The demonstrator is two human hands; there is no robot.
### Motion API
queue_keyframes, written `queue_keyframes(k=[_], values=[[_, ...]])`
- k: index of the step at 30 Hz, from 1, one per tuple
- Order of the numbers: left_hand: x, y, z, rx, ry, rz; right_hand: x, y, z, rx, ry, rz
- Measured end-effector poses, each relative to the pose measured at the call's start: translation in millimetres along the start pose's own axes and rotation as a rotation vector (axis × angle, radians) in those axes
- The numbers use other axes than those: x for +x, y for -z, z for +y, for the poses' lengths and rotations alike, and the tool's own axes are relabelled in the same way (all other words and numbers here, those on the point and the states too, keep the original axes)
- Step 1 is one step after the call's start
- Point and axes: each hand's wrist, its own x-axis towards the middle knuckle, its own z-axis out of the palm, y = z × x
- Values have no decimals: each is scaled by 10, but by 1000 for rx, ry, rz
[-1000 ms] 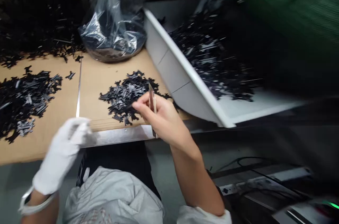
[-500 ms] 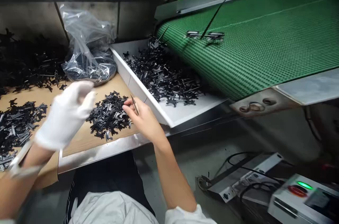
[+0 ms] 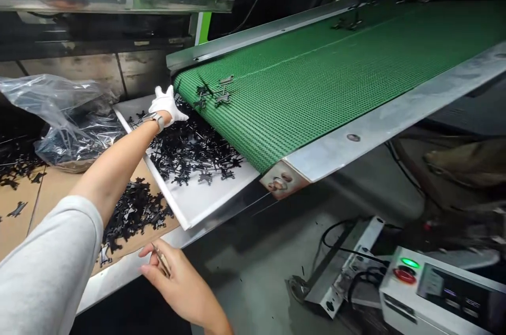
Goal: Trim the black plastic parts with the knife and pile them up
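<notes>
My left hand (image 3: 168, 103), in a white glove with a wrist watch, is stretched far out over the white tray (image 3: 197, 203), fingers spread just above the black plastic parts (image 3: 190, 150) heaped in it, close to the lower end of the green conveyor belt (image 3: 316, 76). My bare right hand (image 3: 179, 285) hangs low by the table's metal front edge, fingers pinched on metal tweezers (image 3: 161, 259). A smaller pile of black parts (image 3: 132, 213) lies on the cardboard table top (image 3: 51, 192) near my left arm.
A few black parts (image 3: 215, 93) ride on the belt near its end. A clear plastic bag (image 3: 67, 118) with parts sits at the back left. A control box (image 3: 427, 287) with green and red buttons and cables stands on the floor at lower right.
My left hand has swung from above the cardboard out to the tray by the belt. My right hand, still gripping the tweezers, has dropped back toward the table edge. The view has shifted right.
</notes>
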Motion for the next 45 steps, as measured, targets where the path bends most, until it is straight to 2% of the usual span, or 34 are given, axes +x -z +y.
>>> queue_keyframes(k=[4, 7, 11, 15, 21, 25, 28, 31, 33, 37, 41, 45], values=[[119, -90, -83, -119, 2, 106, -23, 84, 78, 70, -34, -6], [141, -34, -139, -168, 36, 155, -53, 111, 90, 110, -33, -9], [99, 183, -269, -263, 19, 202, -117, 126, 198, 145, -11, 3], [-60, 437, -393, -386, -1, 290, -176, 143, 348, 164, -25, 58], [-396, 674, -325, -730, -31, 356, -186, 129, 322, 150, -39, 72], [-569, 888, -331, -796, -26, 309, -188, 109, 166, 34, -52, 78], [-638, 1023, -456, -828, -28, 195, -183, 106, 56, -51, -61, 89], [-629, 1048, -588, -910, -14, 71, -148, 91, -33, -99, -50, 102], [-601, 1019, -642, -964, 5, 36, -117, 62, -83, -112, -30, 101], [-593, 1005, -704, -1017, -1, 50, -75, -27, -140, -162, -6, 71], [-684, 1121, -845, -816, -111, 155, -36, -85, -152, -211, -10, 71], [-852, 1266, -1037, -675, -132, 176, 23, -106, -192, -258, 31, 126]])
